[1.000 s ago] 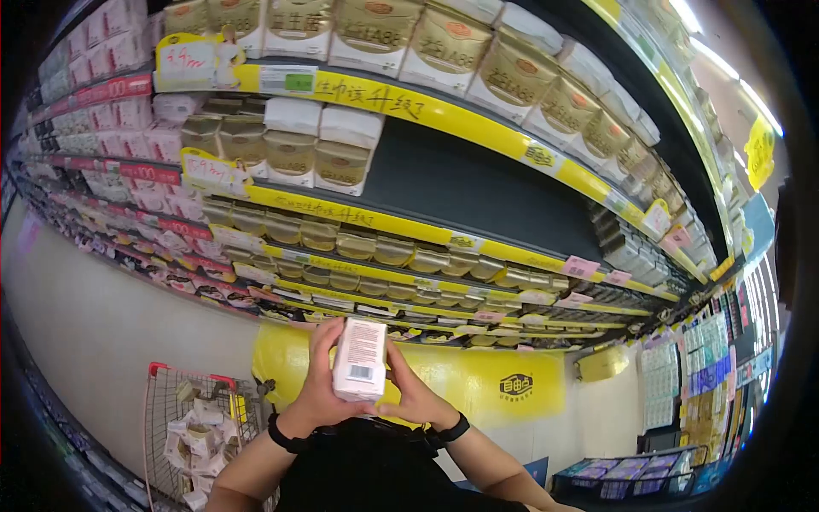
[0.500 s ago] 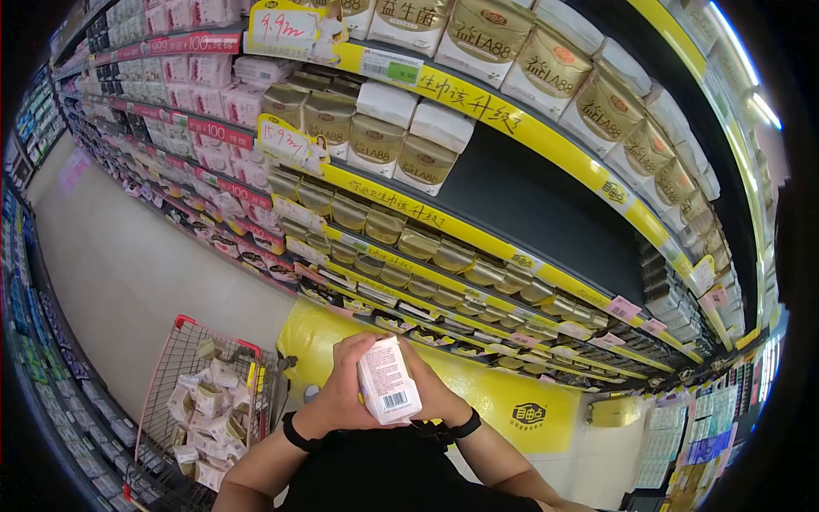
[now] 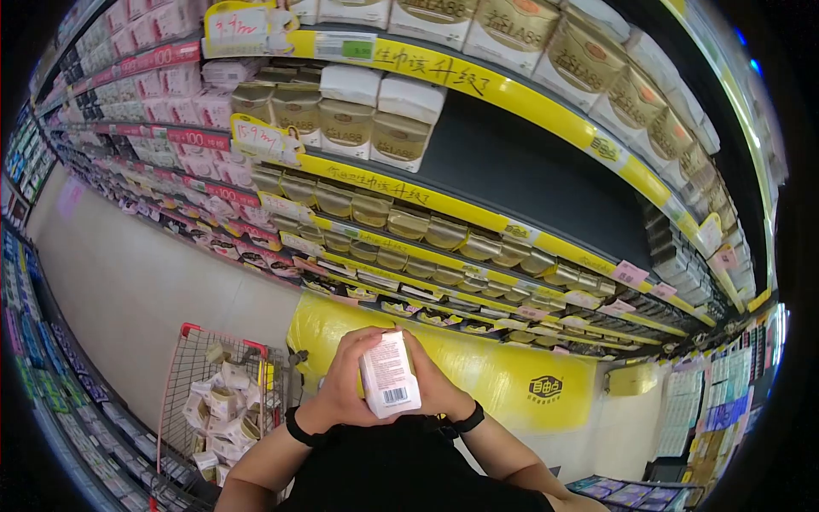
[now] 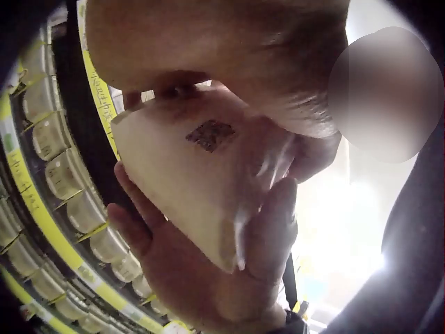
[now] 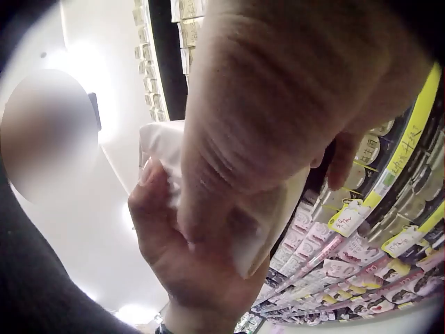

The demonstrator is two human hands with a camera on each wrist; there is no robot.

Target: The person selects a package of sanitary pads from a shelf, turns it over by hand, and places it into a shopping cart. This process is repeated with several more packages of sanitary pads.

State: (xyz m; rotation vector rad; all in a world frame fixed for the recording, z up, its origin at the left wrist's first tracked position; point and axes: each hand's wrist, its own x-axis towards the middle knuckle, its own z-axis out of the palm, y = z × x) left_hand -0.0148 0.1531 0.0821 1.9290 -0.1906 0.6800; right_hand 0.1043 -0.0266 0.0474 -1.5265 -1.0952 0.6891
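In the head view a white pack of sanitary pads [image 3: 391, 375], its barcode and small print facing up, is held between both hands in front of the black shirt. My left hand [image 3: 345, 381] grips its left side, fingers curled over the far edge. On the other side my right hand [image 3: 437, 384] holds it, mostly hidden behind the pack. The left wrist view shows a dark square code on the pack [image 4: 188, 167], with the right hand [image 4: 201, 278] wrapped under it. Seen from the right wrist, the left thumb lies along the wrapper [image 5: 161, 142].
Shelves of gold-and-white packs [image 3: 345, 128] with yellow price strips rise ahead; pink packs [image 3: 183, 107] fill the left. A wire shopping cart [image 3: 189, 375] with several packs stands at my left. A yellow mat [image 3: 503, 375] covers the floor below the shelves.
Both hands have drawn closer around the pack, the right fingers moving behind it, and the pack has tilted slightly. The head view has shifted, bringing more of the cart into sight.
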